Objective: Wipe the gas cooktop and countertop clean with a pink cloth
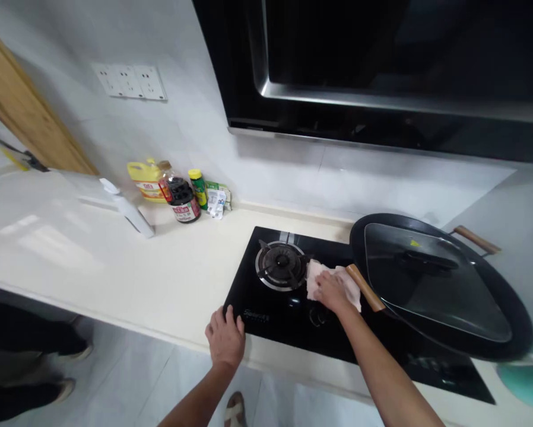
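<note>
Head: countertop point(190, 267), tiled floor point(155, 379)
Back edge: dark-filled jug point(181, 194)
Gas hob's point(270, 301) front-left corner: left hand point(226, 339) spread, empty
Cloth point(311, 283): held, right hand point(332, 289) half-curled

Left hand point(226, 341) palm down, fingers point(229, 315) parted — right hand point(332, 290) farther forward.

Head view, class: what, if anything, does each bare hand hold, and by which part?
The right hand lies on the middle of a pale pink, crumpled cloth; whether it grips cannot be told. The left hand holds nothing.
</note>
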Available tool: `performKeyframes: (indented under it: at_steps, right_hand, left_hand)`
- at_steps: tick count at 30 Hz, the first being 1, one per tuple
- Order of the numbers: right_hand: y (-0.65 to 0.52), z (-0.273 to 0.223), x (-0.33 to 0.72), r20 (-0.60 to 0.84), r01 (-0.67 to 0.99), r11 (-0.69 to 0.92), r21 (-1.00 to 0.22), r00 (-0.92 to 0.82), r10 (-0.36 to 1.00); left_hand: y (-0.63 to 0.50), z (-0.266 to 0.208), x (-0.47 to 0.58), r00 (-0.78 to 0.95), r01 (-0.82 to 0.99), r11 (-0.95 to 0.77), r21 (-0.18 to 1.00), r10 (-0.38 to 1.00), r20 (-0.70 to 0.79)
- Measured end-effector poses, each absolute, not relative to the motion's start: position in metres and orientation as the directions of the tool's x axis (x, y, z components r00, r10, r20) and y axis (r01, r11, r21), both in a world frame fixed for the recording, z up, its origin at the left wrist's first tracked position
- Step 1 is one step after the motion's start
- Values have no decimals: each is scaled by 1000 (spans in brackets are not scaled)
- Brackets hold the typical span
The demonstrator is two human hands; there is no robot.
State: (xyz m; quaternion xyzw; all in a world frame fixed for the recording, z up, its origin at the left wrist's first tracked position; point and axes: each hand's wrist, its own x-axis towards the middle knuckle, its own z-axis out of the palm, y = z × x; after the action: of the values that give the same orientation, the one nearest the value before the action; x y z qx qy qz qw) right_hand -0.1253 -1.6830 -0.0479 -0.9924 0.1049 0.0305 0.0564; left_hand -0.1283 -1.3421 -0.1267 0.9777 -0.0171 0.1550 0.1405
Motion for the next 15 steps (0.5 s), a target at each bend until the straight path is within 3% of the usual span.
performKeyframes:
  at_steps: [7,15]
  right_hand:
    - [-1620,-43,-142,-161,-93,-994,-62,984,-81]
    - [-1563,-56,-162,-139,-19,-991,-136,990,0]
  left_hand:
    - [-1340,-137,-123,970,-68,-941,332,16,243]
    - [-1341,-138,-118,982,-109,-915,388,-40,183]
